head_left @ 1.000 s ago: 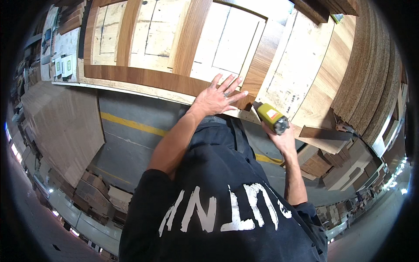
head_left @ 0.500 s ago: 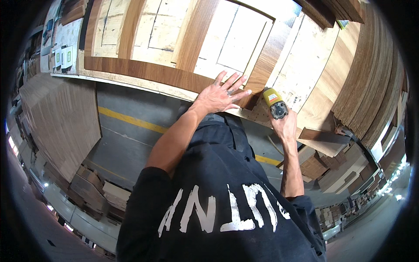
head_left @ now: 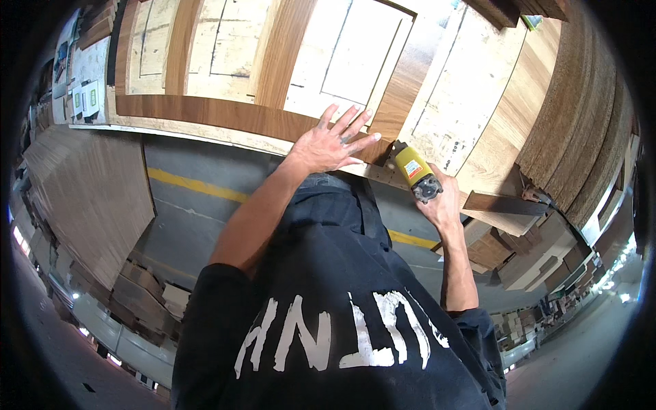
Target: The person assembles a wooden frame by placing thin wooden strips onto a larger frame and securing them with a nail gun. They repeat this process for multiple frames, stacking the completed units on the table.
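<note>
A brown wood-grain frame (head_left: 205, 111) with several crosspieces lies flat on a pale wooden workbench (head_left: 471, 102). My left hand (head_left: 322, 146) rests palm down with fingers spread on its near rail, close to the right-hand corner. In my right hand (head_left: 443, 205) I grip a yellow nail gun (head_left: 411, 166), its black end cap towards me. The tool's nose points at the outer edge of that corner. Whether the nose touches the wood, I cannot tell. My palm and the tool's body hide the handle and trigger.
Stacked brown boards (head_left: 574, 102) stand at the right, beside a short dark wood piece (head_left: 506, 203). At left is a large stack of panels (head_left: 89, 198). A yellow line (head_left: 195, 183) crosses the grey floor below the bench edge.
The nail gun has tilted, its rear end swinging towards me and to the right, with its nose near the frame's corner. My left hand stays spread on the rail. The whole view has shifted slightly.
</note>
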`<action>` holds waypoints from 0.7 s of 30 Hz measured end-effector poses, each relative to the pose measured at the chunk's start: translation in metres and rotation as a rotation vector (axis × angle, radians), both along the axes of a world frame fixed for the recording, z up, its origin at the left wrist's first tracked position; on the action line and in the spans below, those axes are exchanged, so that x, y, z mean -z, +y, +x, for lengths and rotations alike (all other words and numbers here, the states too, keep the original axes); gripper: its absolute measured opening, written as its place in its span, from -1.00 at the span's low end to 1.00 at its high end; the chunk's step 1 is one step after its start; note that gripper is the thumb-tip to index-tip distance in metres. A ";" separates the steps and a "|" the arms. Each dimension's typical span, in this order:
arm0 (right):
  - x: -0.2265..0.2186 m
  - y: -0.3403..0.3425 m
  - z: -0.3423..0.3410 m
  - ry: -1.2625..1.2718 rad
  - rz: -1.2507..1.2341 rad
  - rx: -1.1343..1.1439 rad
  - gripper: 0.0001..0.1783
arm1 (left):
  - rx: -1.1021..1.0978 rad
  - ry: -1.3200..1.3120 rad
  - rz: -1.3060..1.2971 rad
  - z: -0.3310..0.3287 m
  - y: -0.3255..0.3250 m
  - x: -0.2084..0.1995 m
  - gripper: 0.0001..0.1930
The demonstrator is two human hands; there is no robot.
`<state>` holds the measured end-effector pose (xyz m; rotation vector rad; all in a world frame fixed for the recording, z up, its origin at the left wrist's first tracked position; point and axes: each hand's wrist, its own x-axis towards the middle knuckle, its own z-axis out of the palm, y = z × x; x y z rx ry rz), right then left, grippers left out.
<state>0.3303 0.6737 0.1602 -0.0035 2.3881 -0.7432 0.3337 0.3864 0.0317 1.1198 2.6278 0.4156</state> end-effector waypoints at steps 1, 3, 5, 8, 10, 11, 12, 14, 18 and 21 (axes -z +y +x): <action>-0.001 -0.004 -0.001 -0.029 0.018 0.007 -0.53 | 0.002 0.000 -0.015 0.000 0.000 0.000 -0.19; -0.007 -0.016 -0.005 -0.087 0.057 0.023 -0.52 | 0.006 -0.001 -0.031 -0.002 0.000 -0.004 -0.18; -0.009 -0.022 -0.005 -0.084 0.075 0.026 -0.53 | 0.006 0.002 -0.039 -0.003 0.000 -0.006 -0.18; -0.007 -0.023 -0.002 -0.056 0.063 0.009 -0.53 | -0.020 0.017 -0.013 -0.002 0.000 -0.004 -0.10; -0.005 -0.025 -0.001 -0.060 0.057 0.005 -0.52 | -0.012 -0.002 -0.027 0.000 0.000 -0.003 -0.10; -0.007 -0.027 -0.002 -0.064 0.069 0.004 -0.52 | -0.008 -0.008 -0.034 -0.001 0.000 -0.003 -0.09; -0.010 -0.029 -0.003 -0.069 0.081 0.003 -0.53 | -0.015 -0.010 -0.018 -0.001 0.000 -0.002 -0.09; -0.014 -0.034 -0.006 -0.093 0.096 0.013 -0.52 | -0.029 -0.014 0.016 -0.001 0.000 -0.001 -0.09; -0.013 -0.035 -0.005 -0.052 0.112 0.003 -0.59 | -0.018 -0.002 -0.021 0.000 0.000 -0.001 -0.09; -0.014 -0.036 -0.006 -0.019 0.124 -0.005 -0.66 | -0.030 0.013 0.014 0.000 0.000 0.000 -0.10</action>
